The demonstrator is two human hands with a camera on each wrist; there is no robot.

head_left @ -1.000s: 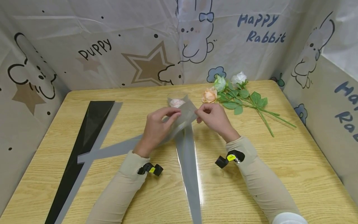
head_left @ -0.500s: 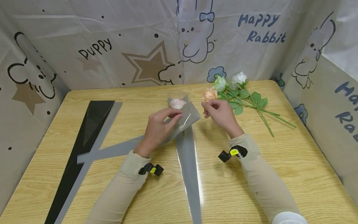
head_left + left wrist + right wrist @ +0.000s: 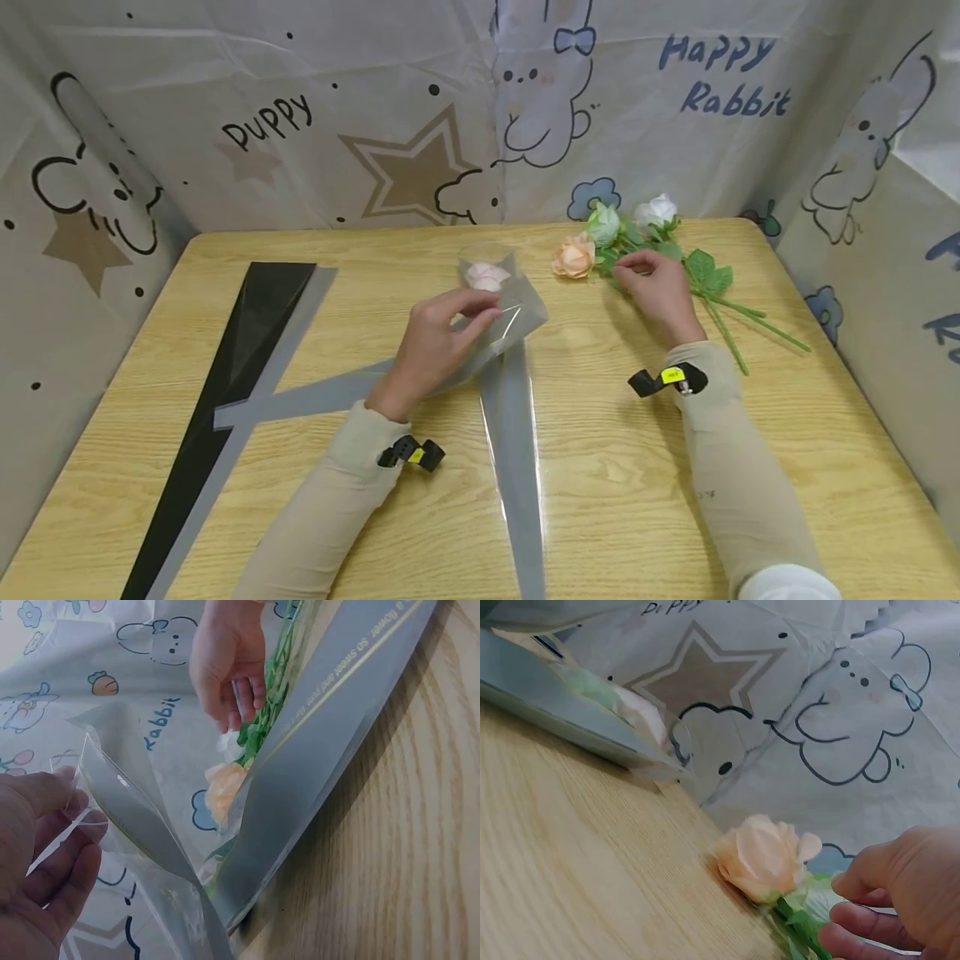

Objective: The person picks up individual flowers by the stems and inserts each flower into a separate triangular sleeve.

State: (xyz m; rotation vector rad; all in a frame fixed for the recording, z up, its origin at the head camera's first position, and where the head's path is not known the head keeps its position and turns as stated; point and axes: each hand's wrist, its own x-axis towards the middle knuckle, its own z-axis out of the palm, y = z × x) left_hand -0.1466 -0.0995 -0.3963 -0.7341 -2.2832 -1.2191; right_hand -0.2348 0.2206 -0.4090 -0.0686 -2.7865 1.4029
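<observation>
My left hand (image 3: 438, 343) pinches the clear film edge of a grey flower sleeve (image 3: 527, 307) between thumb and fingertips. Inside the sleeve's upper end shows a pale pink rose (image 3: 486, 276); the lower part of the sleeve runs towards me along the table. My right hand (image 3: 660, 287) is over the stems of several loose roses, its fingers loosely bent and apart in the right wrist view. Close by are a peach rose (image 3: 759, 859), a green rose (image 3: 603, 224) and a white rose (image 3: 656, 213). My right hand partly hides their leaves.
At the left lie a black sleeve (image 3: 255, 325) and a grey sleeve under it, crossed by a grey strip (image 3: 300, 402). The wooden table (image 3: 622, 500) ends at fabric walls (image 3: 360, 50) with printed rabbits, at the back and both sides.
My right hand has left the sleeve's edge and moved right, over the rose stems. The sleeve's freed corner has spread outward to the right. My left hand keeps its pinch.
</observation>
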